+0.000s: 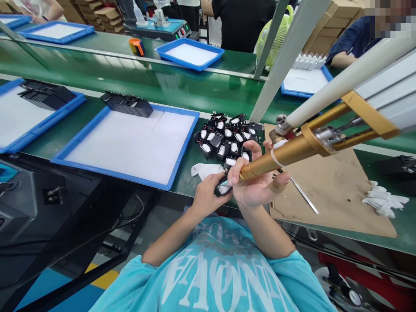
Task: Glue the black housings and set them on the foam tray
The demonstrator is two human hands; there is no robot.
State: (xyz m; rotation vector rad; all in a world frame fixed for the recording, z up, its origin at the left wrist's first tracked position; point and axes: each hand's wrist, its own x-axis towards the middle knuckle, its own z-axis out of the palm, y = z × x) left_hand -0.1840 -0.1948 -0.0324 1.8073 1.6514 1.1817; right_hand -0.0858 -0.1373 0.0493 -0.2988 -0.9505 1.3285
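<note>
Right grip (256, 184) on gold tool (286, 156), left grip (205, 197) on part (222, 188), bench edge (183, 190)

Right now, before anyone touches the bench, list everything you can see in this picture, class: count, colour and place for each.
blue trays: six, blue rims with white liners, two near, four farther back
black part rows: two, black, along the back edges of the two near trays
loose parts pile: one pile, black with white labels, right of the near tray
cardboard sheet: one, brown, on the bench at the right
white cloth bundle: one, white, beside the cardboard
green fan: one, green, far bench
co-workers: three, partly seen, along the back
gold tool: one, gold, reaching in from the right
left hand: holds a small black part
right hand: wrapped round the gold tool's tip
</note>
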